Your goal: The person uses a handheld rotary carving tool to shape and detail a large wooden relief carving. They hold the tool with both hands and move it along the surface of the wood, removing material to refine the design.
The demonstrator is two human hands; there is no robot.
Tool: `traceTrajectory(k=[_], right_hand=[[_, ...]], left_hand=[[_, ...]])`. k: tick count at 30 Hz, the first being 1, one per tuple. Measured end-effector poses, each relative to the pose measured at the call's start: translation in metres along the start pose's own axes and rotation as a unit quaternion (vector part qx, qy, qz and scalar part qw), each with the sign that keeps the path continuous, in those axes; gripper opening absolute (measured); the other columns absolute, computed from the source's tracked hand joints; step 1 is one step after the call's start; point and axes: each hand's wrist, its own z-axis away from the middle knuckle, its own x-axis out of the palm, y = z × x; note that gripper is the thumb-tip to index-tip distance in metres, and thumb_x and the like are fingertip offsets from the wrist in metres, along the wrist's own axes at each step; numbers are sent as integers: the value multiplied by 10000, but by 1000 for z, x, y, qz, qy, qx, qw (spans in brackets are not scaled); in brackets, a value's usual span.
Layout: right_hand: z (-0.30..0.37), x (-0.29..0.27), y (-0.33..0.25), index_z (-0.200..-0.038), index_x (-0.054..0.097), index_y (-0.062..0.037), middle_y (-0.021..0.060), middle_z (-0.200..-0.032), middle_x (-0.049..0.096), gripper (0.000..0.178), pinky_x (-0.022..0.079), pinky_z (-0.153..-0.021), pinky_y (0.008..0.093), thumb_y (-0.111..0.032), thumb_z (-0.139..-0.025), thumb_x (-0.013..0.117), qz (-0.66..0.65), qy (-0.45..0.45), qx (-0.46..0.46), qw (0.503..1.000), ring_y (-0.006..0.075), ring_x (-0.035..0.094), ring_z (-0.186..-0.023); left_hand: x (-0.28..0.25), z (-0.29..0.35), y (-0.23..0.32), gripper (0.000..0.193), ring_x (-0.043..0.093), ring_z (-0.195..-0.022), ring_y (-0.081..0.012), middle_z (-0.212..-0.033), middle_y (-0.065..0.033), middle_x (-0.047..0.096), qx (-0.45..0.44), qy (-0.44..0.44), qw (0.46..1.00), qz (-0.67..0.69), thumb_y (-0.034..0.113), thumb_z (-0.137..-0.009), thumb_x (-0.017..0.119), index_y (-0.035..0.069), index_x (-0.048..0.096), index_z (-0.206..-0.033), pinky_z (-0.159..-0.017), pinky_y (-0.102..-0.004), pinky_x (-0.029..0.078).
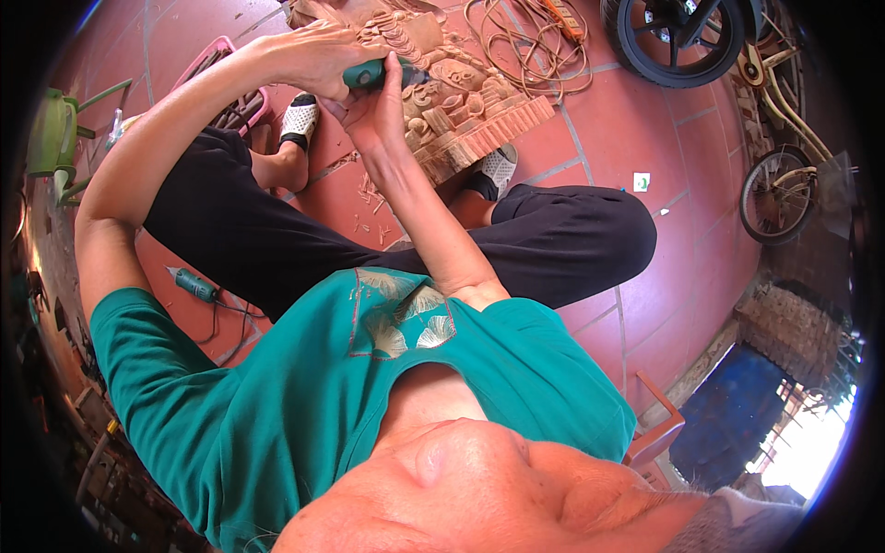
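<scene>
My left hand [313,63] reaches in from the left and closes around the back of a dark green handheld power carving tool [365,74]. From below, my right hand [376,115] grips the same tool, its thumb lying up along the tool's front part. The tool's dark front end points right, over a carved wooden relief panel [461,115] on the floor between my feet. Raised figures and a ridged border cover the panel. Where the tip meets the wood is too small to make out. Some fingers of both hands are hidden behind the tool.
Wood chips [369,194] litter the red tiles. A pink basket [261,97] of long tools stands left; a second green power tool [194,284] lies near my left leg. Beyond the panel are coiled cord [502,46] and an orange power strip [564,20]. A motorbike wheel [631,55] stands far right.
</scene>
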Motion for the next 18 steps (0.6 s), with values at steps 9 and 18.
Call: traceTrajectory(k=[9, 18], right_hand=[[0, -1, 0, -1207, 545, -149, 43, -1170, 626, 616, 537, -903, 510, -675, -889, 519, 1, 7, -4, 1000, 245, 648, -1054], [-3, 1, 0, -1169, 568, -158, 28, -1131, 637, 595, 552, -851, 496, -678, -883, 529, 3, 5, 8, 1000, 231, 628, -1065]], left_hand=[[-1, -1, -1, 885, 595, -615, -365, -629, -188, 577, 6, 2, 1000, 5, 128, -564, 696, 74, 445, -1411, -571, -438, 458], [-16, 4, 13, 692, 656, -783, -382, -823, -210, 648, -37, -16, 999, 6, 143, -534, 683, 20, 560, -1204, -680, -475, 500]])
